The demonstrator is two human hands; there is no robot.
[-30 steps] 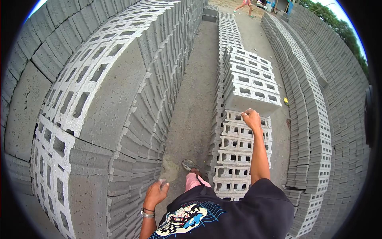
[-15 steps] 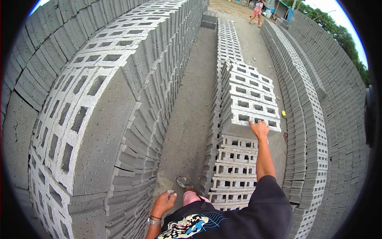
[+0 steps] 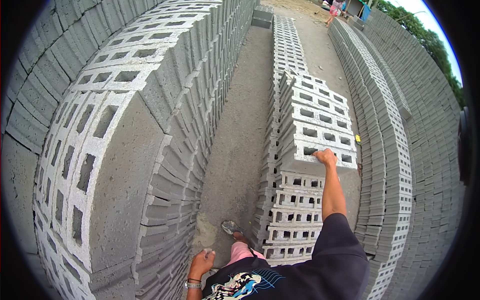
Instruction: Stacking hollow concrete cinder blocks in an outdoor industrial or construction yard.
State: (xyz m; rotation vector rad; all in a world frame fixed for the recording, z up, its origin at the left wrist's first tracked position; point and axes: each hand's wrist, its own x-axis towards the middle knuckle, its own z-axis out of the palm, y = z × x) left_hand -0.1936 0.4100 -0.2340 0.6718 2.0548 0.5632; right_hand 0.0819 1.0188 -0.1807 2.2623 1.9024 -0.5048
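My right hand (image 3: 327, 157) is closed on the near hollow concrete block (image 3: 320, 163), its fingers hooked at the middle hole. This block stands at the near end of a short upper row of grey blocks (image 3: 322, 118), holes facing up. Beneath lies a long lower row of blocks (image 3: 296, 216). My left hand (image 3: 202, 263) hangs low near my body, its fingers loosely bent and a little apart, with nothing visible in it. It is nearest to the tall block stack (image 3: 120, 185) on the left.
A concrete ground strip (image 3: 232, 120) runs between the left stack and the middle row; my foot (image 3: 231, 228) stands on it. More block rows (image 3: 376, 85) and a high block wall (image 3: 425, 130) line the right. Another person (image 3: 335, 11) is far back.
My right hand stays at the near block, its fingers now curled further at the hole. My left hand has dropped slightly. The view has shifted a little, and the distant person appears higher.
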